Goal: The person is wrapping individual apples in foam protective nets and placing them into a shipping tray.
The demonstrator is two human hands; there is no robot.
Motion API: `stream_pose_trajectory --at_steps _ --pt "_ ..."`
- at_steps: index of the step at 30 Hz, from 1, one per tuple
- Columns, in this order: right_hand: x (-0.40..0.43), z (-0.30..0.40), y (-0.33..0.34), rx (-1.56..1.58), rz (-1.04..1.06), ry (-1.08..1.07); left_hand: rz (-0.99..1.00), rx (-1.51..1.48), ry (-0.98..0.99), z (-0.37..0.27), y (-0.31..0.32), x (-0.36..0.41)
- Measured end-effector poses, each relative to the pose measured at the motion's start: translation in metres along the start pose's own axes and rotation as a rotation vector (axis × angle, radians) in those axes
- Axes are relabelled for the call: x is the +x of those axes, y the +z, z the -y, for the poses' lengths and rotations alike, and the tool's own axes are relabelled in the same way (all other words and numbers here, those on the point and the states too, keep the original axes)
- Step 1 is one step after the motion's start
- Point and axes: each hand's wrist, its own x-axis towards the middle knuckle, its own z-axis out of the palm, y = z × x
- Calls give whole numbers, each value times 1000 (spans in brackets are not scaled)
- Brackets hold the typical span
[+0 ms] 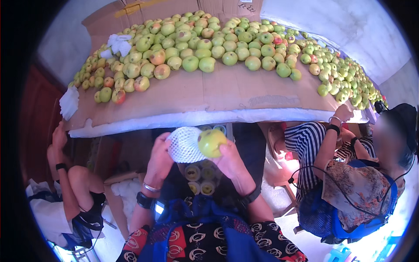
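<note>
My left hand [161, 157] holds a white foam net sleeve [184, 144], which is spread wide. In my right hand [229, 160] is a yellow-green apple [210, 144] with a small brown spot. The apple's left side meets the mouth of the sleeve; how far it reaches inside I cannot tell. Both hands are over my lap, just in front of the table edge. Below them, partly hidden, several apples in foam sleeves [207, 188] sit in rows in a box.
A large heap of apples [196, 42] covers the back of the cardboard-topped table [209, 90]. Loose foam sleeves [119, 44] lie among them at left, with another foam piece [69, 103] on the left edge. Seated co-workers flank me, one at left [68, 196], one at right [363, 186].
</note>
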Motion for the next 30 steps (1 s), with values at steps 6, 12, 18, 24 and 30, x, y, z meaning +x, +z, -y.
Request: stream_pose_trajectory --at_steps 6,12,18,24,30 --pt "9 -5 12 -607 -145 -268 -4 471 234 -6 17 -4" --pt "5 -30 21 -496 -76 -173 87 4 -95 23 21 2" --pt "3 -37 13 -582 -79 -175 -18 247 92 39 0 0" --pt "3 -42 7 -720 -89 -154 32 442 122 48 -14 6" --pt "5 -29 10 -885 -215 -307 -286 1355 496 36 -14 2"
